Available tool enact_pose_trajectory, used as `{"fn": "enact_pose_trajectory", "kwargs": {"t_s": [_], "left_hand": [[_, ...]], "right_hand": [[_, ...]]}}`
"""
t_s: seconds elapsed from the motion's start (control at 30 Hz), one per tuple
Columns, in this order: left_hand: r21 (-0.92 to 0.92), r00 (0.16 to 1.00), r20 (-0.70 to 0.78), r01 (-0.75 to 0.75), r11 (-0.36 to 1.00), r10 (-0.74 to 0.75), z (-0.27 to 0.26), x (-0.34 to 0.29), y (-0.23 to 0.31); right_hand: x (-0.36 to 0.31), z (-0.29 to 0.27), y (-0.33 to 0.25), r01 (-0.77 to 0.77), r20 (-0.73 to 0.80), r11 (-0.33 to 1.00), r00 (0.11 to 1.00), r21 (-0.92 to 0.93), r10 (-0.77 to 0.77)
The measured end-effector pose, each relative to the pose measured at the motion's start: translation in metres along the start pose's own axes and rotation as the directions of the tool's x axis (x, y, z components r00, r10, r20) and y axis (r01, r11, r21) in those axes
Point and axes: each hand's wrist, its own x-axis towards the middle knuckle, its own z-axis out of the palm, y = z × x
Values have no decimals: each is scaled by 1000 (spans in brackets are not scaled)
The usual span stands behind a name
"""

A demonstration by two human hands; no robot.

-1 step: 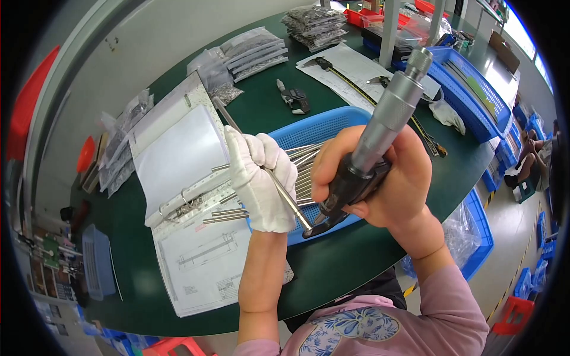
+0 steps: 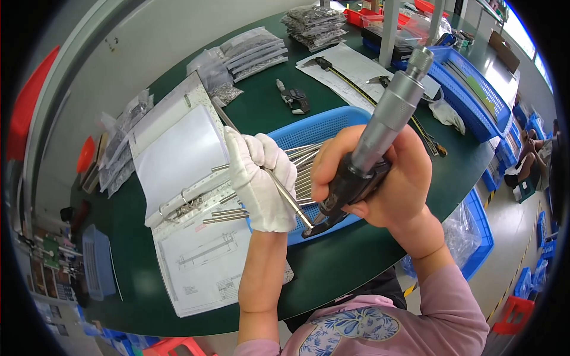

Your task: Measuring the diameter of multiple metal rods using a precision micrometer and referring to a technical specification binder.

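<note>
My left hand [image 2: 258, 184], in a white glove, is closed round a slim metal rod [image 2: 291, 203]. The rod slants from the upper left down to the right, its lower end at the jaws of a micrometer [image 2: 385, 121]. My bare right hand [image 2: 399, 190] grips the micrometer's black frame, with the silver barrel and thimble pointing up and right. Whether the jaws touch the rod cannot be made out. Beneath both hands stands a blue perforated basket [image 2: 323, 123] holding several metal rods [image 2: 304, 178], partly hidden by my hands.
An open ring binder [image 2: 178, 157] with a technical drawing [image 2: 208, 267] lies at left. Behind are bagged parts [image 2: 252, 53], a second micrometer [image 2: 294, 98] and a caliper [image 2: 344, 83] on paper. A blue crate [image 2: 475, 98] and a white glove [image 2: 447, 115] sit at right.
</note>
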Motion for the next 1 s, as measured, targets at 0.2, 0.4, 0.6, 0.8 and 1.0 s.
{"fn": "enact_pose_trajectory", "kwargs": {"t_s": [0.2, 0.4, 0.6, 0.8, 1.0], "left_hand": [[-10, 1000, 11, 15, 1000, -15, 0, 0, 1], [-82, 997, 34, 75, 994, -72, 0, 6, -3], [-145, 992, 41, 127, 981, -122, -15, 9, -2], [-94, 990, -69, 115, 989, -122, -64, 17, -13], [-159, 990, -24, 131, 979, -137, -54, 16, -8]], "right_hand": [[2, 0, 5, -3, -21, 998, 1000, 61, 5], [3, -2, 0, 18, 12, 1000, 1000, -6, -18], [2, -5, 5, -14, 50, 999, 999, -40, 16], [-1, 0, 8, 6, 74, 1000, 997, 20, -7], [2, -3, 9, -23, 84, 998, 996, 52, 18]]}}
